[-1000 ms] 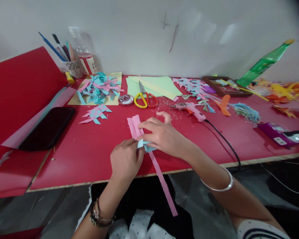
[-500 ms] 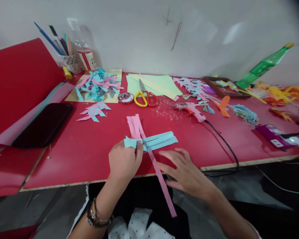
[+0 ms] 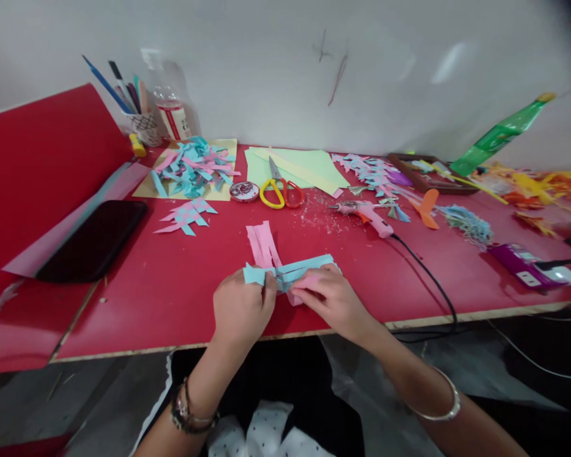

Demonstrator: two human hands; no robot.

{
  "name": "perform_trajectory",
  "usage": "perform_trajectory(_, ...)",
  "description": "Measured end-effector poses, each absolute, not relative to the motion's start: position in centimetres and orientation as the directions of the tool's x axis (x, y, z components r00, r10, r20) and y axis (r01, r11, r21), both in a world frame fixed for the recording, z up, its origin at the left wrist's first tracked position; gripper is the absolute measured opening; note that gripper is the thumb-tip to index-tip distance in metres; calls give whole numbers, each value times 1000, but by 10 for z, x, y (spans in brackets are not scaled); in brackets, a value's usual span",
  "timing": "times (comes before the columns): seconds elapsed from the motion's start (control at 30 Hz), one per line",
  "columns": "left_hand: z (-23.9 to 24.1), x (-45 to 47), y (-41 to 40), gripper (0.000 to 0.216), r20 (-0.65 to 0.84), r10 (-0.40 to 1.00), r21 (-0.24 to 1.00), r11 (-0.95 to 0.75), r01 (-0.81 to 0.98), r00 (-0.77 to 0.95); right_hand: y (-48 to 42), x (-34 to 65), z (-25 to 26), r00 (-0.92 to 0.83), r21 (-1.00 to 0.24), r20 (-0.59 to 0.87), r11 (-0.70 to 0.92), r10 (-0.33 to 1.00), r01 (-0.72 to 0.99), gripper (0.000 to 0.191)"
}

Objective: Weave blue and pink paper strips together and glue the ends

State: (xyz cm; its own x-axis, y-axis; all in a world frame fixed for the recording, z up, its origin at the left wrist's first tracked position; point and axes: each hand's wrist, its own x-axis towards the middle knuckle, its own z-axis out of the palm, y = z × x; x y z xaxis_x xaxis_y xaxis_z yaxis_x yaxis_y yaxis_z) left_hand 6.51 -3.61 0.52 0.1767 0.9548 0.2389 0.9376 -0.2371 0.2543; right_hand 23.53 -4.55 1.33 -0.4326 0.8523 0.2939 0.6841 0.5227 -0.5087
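My left hand [image 3: 244, 306] pinches the crossing of blue paper strips [image 3: 307, 264] and pink paper strips [image 3: 262, 244] near the table's front edge. The pink strips point away from me; the blue ones run to the right. My right hand [image 3: 335, 303] is closed on a pink strip at the right of the crossing, its fingers over part of the blue strips. How the strips interlace under my fingers is hidden. Beyond my left hand lies a woven pink-and-blue paper piece [image 3: 188, 217] with pointed ends.
Scissors [image 3: 280, 190], a round tin [image 3: 244, 192] and a pink glue gun [image 3: 365, 214] with a trailing cord lie behind the strips. A heap of paper pieces [image 3: 195, 166] sits at back left, near a black phone [image 3: 92, 241]. A green bottle [image 3: 502, 136] leans at back right.
My right hand has moved up and left from beside the hanging pink strip and closed on it. The strip's long tail no longer hangs over the edge. My left hand keeps its pinch.
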Motion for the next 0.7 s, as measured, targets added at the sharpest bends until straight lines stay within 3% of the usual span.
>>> perform_trajectory(0.1, 5, 65, -36, 44, 243, 953, 266, -244, 933, 180, -31, 229, 16, -370, -528, 254, 449, 894, 721, 26)
perform_trajectory(0.23, 4, 65, -36, 44, 244, 954, 254, -236, 938, 174, -23, 224, 13, -289, -548, 180, 340, 940, 764, 18)
perform_trajectory(0.37, 3, 65, -36, 42, 253, 950, 263, -249, 932, 182, -28, 226, 9, -218, -543, 217, 303, 952, 784, 42)
perform_trajectory(0.47, 3, 65, -37, 42, 255, 949, 268, -253, 930, 185, -34, 229, 12, -309, -481, 281, 412, 909, 774, 31)
perform_trajectory(0.57, 3, 65, -36, 43, 260, 946, 270, -263, 926, 193, -37, 234, 17, -474, -357, 229, 527, 850, 772, 16)
perform_trajectory(0.7, 3, 66, -36, 41, 266, 944, 284, -268, 921, 193, -35, 241, 18, -563, -295, 164, 585, 810, 755, 24)
